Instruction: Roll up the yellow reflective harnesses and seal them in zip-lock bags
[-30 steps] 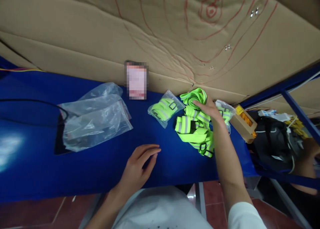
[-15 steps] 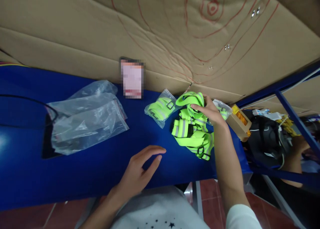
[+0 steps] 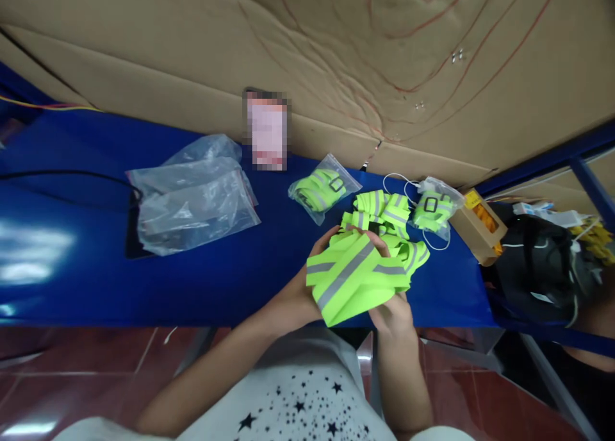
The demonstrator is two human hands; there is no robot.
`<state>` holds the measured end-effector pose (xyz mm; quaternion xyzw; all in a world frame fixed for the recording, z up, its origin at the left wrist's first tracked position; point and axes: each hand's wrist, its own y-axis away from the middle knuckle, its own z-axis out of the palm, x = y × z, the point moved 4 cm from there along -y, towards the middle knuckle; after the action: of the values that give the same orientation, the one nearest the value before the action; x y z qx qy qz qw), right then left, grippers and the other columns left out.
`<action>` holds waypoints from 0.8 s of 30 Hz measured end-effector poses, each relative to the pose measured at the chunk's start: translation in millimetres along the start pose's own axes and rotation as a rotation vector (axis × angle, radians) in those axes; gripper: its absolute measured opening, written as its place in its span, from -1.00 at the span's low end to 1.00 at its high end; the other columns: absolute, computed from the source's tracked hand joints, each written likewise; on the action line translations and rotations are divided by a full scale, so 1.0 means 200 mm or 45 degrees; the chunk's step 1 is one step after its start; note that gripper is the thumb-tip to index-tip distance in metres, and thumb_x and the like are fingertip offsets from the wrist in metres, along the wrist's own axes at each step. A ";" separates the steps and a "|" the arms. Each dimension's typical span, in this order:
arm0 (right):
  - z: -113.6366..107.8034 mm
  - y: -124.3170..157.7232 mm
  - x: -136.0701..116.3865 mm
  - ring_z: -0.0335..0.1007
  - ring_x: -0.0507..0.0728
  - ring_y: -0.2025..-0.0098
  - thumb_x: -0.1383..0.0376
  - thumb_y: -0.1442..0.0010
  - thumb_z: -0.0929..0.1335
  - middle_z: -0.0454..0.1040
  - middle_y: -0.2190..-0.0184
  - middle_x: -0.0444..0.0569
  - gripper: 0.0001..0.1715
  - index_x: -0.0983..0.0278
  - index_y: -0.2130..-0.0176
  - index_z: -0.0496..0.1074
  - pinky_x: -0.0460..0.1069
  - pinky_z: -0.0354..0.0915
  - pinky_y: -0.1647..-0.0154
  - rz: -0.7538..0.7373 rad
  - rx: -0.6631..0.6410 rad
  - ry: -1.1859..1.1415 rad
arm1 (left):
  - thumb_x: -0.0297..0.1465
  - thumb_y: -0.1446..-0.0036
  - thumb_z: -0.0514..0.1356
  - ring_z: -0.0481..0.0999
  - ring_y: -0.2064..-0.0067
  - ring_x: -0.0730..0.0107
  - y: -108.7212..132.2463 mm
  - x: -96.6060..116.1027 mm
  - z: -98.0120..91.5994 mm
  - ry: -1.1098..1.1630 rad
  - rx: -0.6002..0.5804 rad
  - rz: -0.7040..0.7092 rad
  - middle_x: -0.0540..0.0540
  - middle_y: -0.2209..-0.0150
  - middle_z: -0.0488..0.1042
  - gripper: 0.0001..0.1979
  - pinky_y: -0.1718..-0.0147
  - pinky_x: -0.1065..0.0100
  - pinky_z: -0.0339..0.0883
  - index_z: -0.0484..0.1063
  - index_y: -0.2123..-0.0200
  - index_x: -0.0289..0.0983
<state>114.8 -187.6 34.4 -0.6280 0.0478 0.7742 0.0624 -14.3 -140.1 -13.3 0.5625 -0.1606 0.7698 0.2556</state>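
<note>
A neon-green reflective strap point(image 3: 358, 277) with grey stripes is held up above the table's front edge, between both hands. My left hand point(image 3: 311, 292) grips its left side, and the strap's folds hide part of the fingers. On the right side my right hand point(image 3: 394, 311) is closed round the same strap, its fingers partly covered. Just behind lies a pile of similar green straps point(image 3: 396, 211). A zip bag with a rolled strap and black buckle point(image 3: 321, 190) lies behind and left of the pile. Another bagged strap point(image 3: 432, 207) rests to its right.
Clear plastic bags point(image 3: 196, 204) lie over a dark flat object on the blue table point(image 3: 100, 236). A phone point(image 3: 267, 131) leans against the cardboard wall point(image 3: 168, 82). At right are a small cardboard box point(image 3: 480, 229), a black bag point(image 3: 523, 268) and part of another person.
My right hand has lifted a strap from the pile and brought it toward me. My left hand has moved right and taken hold of it too. The camera view has shifted.
</note>
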 end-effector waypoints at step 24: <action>-0.09 -0.02 -0.07 0.32 0.29 -0.37 -0.04 -0.46 0.14 0.51 -0.20 0.01 -0.41 0.08 -0.29 0.36 0.34 0.40 -0.29 0.188 0.395 -0.085 | 0.22 -0.24 -0.03 0.56 -0.16 -0.15 0.11 -0.10 -0.12 0.644 0.282 -0.538 -0.22 -0.08 0.60 -0.26 -0.08 -0.14 0.50 0.40 -0.19 -0.19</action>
<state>135.0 -187.2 44.6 -0.5795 0.2108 0.7805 0.1030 -40.9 -149.1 -39.8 0.3990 0.1123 0.8276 0.3785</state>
